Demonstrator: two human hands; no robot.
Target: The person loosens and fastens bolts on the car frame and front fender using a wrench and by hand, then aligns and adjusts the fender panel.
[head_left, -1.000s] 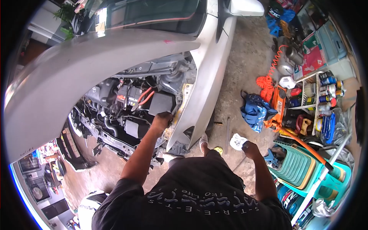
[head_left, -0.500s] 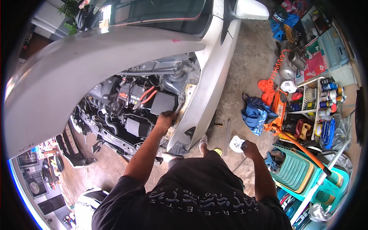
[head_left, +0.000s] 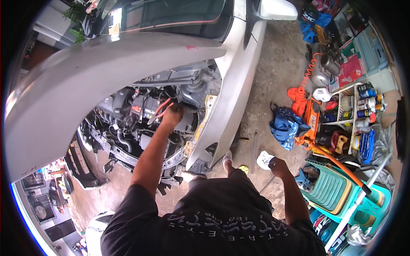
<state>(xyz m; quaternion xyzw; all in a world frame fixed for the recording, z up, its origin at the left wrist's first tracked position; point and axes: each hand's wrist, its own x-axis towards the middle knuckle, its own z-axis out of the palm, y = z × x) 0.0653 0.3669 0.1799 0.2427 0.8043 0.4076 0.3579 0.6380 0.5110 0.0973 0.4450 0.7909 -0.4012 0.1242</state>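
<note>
My left hand (head_left: 173,116) is over the engine bay, its fingers curled beside the red-handled pliers (head_left: 161,109) and above a dark box (head_left: 184,124); what the fingers grip is hidden. The car battery (head_left: 143,106) sits just left of the pliers. Low on the right, my right hand (head_left: 278,167) is closed on a crumpled white cloth (head_left: 265,160), held over the concrete floor away from the car.
The raised hood (head_left: 106,68) arches over the bay, beside the pale fender (head_left: 239,85). At right are a blue bag (head_left: 287,126), an orange floor jack (head_left: 311,121), a bottle rack (head_left: 355,115) and green stools (head_left: 326,187). A removed grille (head_left: 81,166) lies at left.
My left hand has moved up and inward from the dark box's near corner, closer to the pliers, and now partly covers the box. My right hand stays nearly still with the cloth.
</note>
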